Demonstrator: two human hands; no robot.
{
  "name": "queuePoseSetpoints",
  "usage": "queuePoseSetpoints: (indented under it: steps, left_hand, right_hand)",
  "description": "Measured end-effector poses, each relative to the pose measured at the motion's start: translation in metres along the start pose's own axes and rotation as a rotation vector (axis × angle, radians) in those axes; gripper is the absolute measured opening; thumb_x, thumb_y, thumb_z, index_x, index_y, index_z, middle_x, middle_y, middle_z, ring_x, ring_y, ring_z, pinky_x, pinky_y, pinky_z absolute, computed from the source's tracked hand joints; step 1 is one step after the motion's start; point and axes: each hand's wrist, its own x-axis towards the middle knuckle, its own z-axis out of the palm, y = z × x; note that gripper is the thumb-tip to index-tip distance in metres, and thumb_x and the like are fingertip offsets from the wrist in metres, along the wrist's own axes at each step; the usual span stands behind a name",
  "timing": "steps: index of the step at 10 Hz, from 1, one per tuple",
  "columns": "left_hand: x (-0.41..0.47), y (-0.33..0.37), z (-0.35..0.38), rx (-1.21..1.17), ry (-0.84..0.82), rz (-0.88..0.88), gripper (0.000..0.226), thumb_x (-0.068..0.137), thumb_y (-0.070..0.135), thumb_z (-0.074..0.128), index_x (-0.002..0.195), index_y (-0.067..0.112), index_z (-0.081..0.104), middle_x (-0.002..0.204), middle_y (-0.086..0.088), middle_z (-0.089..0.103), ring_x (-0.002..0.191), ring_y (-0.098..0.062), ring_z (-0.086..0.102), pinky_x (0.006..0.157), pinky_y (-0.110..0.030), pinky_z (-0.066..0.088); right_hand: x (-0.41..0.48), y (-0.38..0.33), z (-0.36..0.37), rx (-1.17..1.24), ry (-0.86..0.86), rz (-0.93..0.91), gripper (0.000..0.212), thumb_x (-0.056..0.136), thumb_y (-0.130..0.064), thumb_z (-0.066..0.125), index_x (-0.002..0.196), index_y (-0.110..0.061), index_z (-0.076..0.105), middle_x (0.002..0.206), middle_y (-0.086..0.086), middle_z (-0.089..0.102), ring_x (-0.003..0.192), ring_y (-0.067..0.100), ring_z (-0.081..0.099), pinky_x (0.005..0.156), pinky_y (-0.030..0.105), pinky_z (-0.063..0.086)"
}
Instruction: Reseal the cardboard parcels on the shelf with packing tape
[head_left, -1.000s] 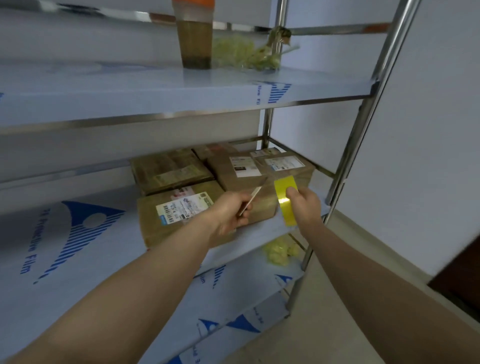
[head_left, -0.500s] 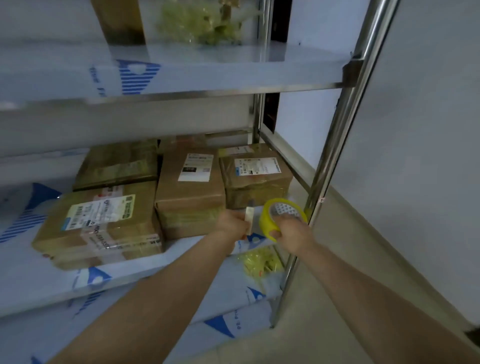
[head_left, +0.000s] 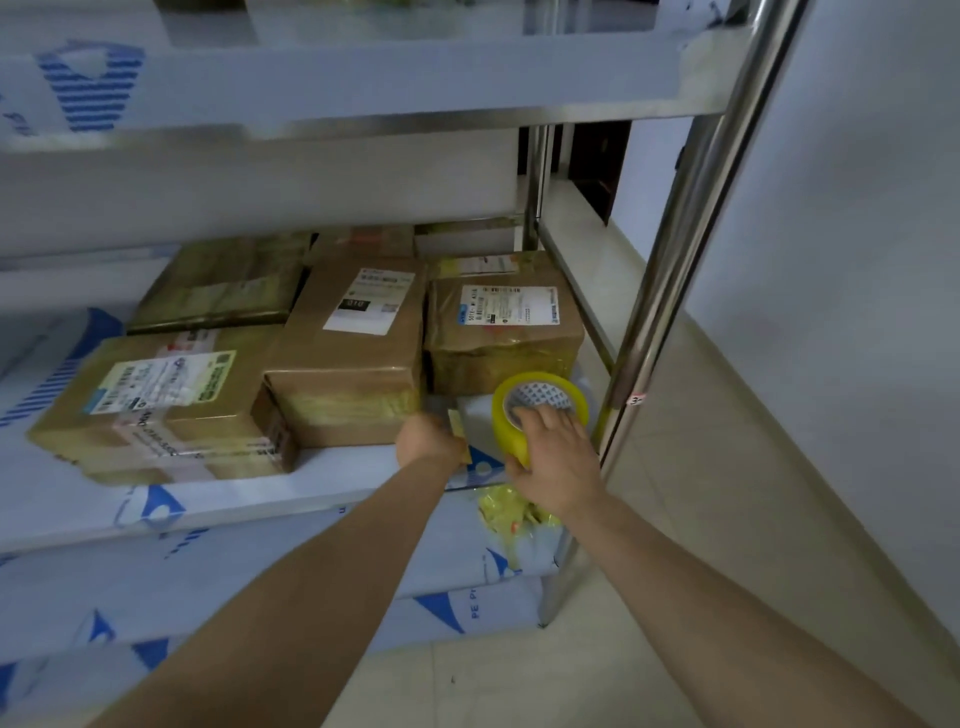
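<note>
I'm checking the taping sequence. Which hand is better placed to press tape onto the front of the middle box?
Probably the left hand: it sits at the front right corner of the middle box, pinching a small yellowish strip. The right hand is busy gripping the tape roll, farther right.

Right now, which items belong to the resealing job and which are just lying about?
Job: yellow roll of packing tape in the right hand; pale strip pinched by the left hand; brown cardboard parcels on the steel shelf.
Lying about: crumpled yellow plastic on the lower shelf.
</note>
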Motion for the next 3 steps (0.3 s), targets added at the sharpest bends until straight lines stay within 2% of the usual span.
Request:
queuePoseSetpoints:
  steps: [1,2,3]
  left_hand:
    - [-0.005,-0.004,0.001,-0.047,0.005,0.014,0.016,0.091,0.008,0.052,0.089,-0.002,0.064,0.086,-0.020,0.059,0.085,-0.034,0.059,0.065,-0.032,0.040]
    - [-0.019,-0.011,-0.008,-0.110,-0.017,0.108,0.016,0.093,0.011,0.052,0.087,0.004,0.064,0.086,-0.019,0.060,0.087,-0.034,0.061,0.070,-0.036,0.046]
    - [-0.049,-0.043,-0.017,-0.313,-0.091,0.134,0.020,0.094,0.016,0.055,0.106,0.008,0.068,0.100,-0.019,0.066,0.097,-0.035,0.062,0.074,-0.032,0.047]
  right_hand:
    - [-0.005,-0.002,-0.001,0.027,-0.018,-0.041,0.065,0.089,-0.030,0.058,0.147,-0.016,0.032,0.144,0.004,0.038,0.136,0.023,0.031,0.117,0.032,0.014]
    - [-0.011,-0.003,-0.001,0.151,0.083,-0.056,0.057,0.085,-0.024,0.063,0.138,-0.014,0.048,0.139,0.007,0.046,0.131,0.030,0.040,0.113,0.039,0.025]
    - [-0.021,-0.010,-0.008,0.452,0.290,-0.127,0.036,0.085,-0.019,0.057,0.120,-0.016,0.065,0.122,-0.001,0.060,0.115,0.025,0.057,0.100,0.043,0.045]
